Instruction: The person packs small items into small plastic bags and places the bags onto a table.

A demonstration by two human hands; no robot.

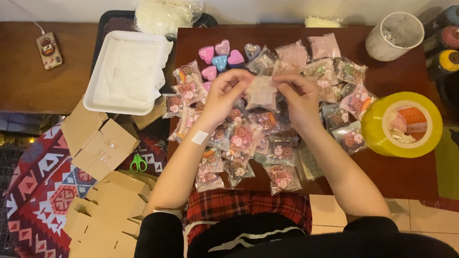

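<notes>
Above the centre of the dark wooden table [394, 177], both hands meet around one small clear packet [262, 92] holding a pale star-shaped piece. Left hand [221, 98]: forearm rises from the lower left, wrist slightly bent, a white plaster on the wrist; thumb and fingertips are pinched shut on the packet's left upper edge. Right hand [300, 98]: forearm rises from the lower right at a steeper slant; thumb and fingers are closed on the packet's right upper edge. The packet hangs between the two grips, raised over the table and roughly upright, facing the camera.

Beneath the hands lies a spread of filled packets [241, 145] with pink and brown printed patterns, overlapping one another. Behind the left hand sits a cluster of heart-shaped tins [220, 58] in pink, blue and purple. To the right, near the table edge, stands a large yellow tape roll [409, 124]. At the far right corner stands a white cup [394, 35]. Left of the table rests a white tray [128, 71], with flat cardboard boxes [100, 143] and green-handled scissors [138, 163] lower down.
</notes>
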